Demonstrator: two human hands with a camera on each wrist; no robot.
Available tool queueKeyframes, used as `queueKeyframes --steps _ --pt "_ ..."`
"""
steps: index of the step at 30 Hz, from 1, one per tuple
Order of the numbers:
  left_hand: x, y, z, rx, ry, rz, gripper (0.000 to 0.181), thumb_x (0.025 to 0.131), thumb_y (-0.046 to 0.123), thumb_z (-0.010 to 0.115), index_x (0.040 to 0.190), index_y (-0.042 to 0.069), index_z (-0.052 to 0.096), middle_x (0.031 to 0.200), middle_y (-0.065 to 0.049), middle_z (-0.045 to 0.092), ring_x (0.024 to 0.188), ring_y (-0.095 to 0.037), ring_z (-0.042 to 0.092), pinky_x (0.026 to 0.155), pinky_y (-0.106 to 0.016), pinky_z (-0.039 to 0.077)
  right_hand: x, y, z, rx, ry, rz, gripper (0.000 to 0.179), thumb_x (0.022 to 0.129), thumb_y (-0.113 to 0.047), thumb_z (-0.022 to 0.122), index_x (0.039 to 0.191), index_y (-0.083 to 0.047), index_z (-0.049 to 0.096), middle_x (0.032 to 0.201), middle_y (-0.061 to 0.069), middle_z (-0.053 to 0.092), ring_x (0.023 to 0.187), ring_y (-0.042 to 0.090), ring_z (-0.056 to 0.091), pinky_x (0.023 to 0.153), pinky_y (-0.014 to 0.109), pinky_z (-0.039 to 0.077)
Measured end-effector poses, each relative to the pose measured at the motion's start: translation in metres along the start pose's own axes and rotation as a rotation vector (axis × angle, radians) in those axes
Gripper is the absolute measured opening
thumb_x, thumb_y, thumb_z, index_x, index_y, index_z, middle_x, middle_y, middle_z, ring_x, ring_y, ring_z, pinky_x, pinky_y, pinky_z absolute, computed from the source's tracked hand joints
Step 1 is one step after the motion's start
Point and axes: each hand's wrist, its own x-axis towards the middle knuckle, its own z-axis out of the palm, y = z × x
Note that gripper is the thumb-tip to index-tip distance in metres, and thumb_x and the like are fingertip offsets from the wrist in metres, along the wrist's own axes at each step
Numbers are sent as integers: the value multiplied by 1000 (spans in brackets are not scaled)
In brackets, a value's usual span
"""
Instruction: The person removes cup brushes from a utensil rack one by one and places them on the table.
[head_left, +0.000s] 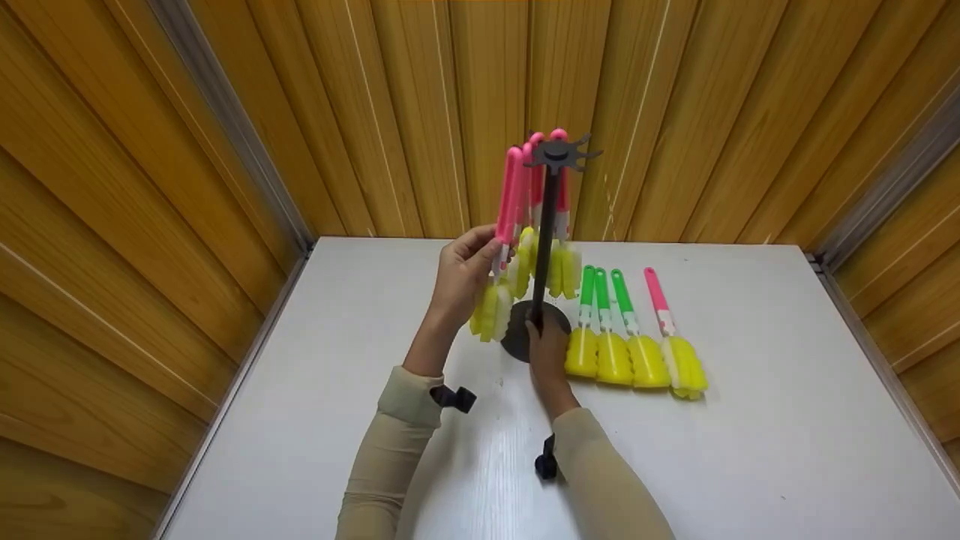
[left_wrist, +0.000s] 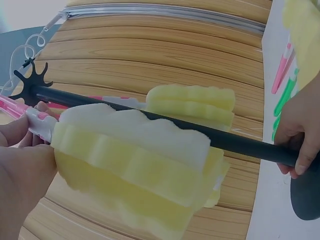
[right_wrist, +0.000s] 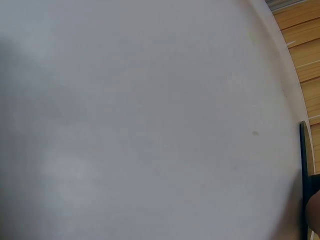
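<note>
My left hand (head_left: 461,274) pinches a pink-handled sponge brush (head_left: 509,195) at its white neck, with the yellow-and-white sponge head hanging below the fingers. The brush's handle top is beside the hooks of a black rack (head_left: 547,225); whether it is hooked there I cannot tell. Several other pink-handled brushes (head_left: 559,202) hang around the pole, partly hidden. Low on the pole, just above the round base (head_left: 517,337), my right hand (head_left: 550,349) grips the rack. In the left wrist view, the sponge head (left_wrist: 130,165) covers part of the pole.
Three green-handled sponge brushes (head_left: 615,360) lie side by side on the white table (head_left: 787,420), right of the rack. One pink-handled brush (head_left: 682,360) lies beyond them. Wood-patterned panels (head_left: 420,112) stand behind the table and at both sides.
</note>
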Motion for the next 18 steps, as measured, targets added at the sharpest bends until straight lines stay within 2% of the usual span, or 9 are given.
queueKeyframes --steps 4,12,18 --pt "-4 -2 -5 12 13 -5 26 102 7 60 124 -7 64 108 -17 66 95 -23 64 85 -29 55 0 1 -1 -4 -22 25 24 103 -11 60 125 -1 61 124 19 67 119 34 62 104 50 48" --pt "-16 -8 -20 207 65 -3 27 100 16 66 123 3 69 112 -14 69 101 -25 65 92 -33 55 0 2 -1 -27 -12 -3 20 103 -11 60 121 -2 62 119 17 69 116 33 64 103 48 49" --pt "-25 -8 -28 232 81 -14 25 99 17 68 121 5 71 111 -14 71 103 -30 69 97 -40 54 0 0 -2 -27 -16 4 20 103 -12 60 120 -2 63 118 17 69 116 33 64 102 49 49"
